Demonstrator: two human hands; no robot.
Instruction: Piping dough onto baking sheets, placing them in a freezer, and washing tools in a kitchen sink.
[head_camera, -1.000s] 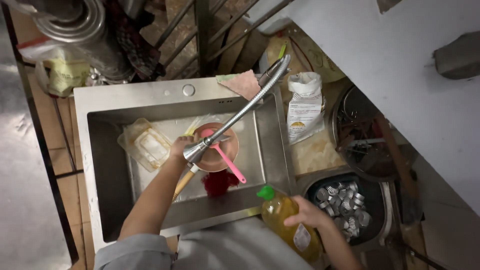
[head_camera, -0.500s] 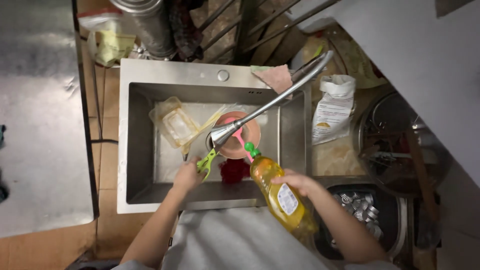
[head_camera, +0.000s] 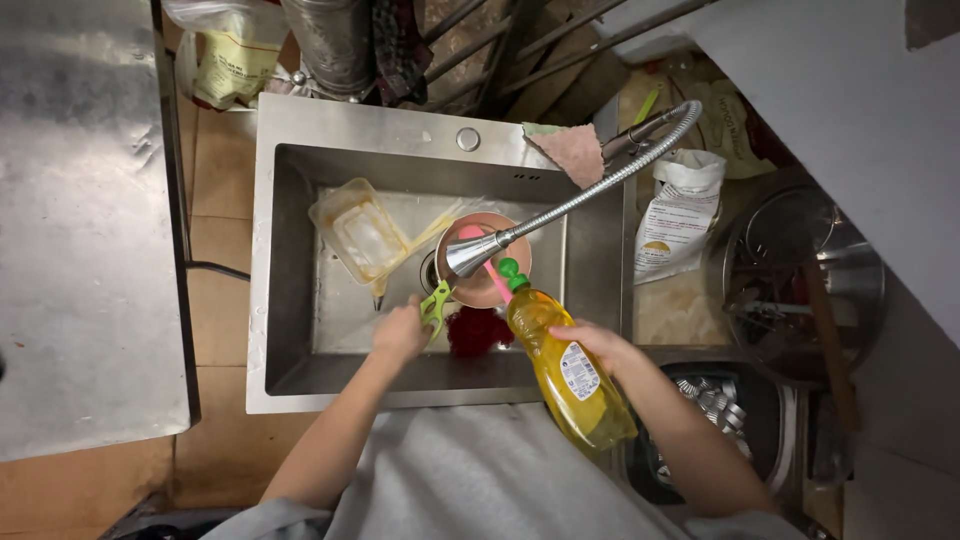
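Soap bottle (head_camera: 570, 372), clasped in the right hand (head_camera: 597, 345), tilts cap-down toward the centre-frame sink (head_camera: 300, 350) so it can pour, while the left hand (head_camera: 402, 333) grips a green tool (head_camera: 436, 303).

Yellow bottle (head_camera: 570, 375) — white bag (head_camera: 678, 215)

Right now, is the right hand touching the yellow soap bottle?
Touching. The head view shows the right hand wrapped around the soap bottle, holding it tilted over the sink.
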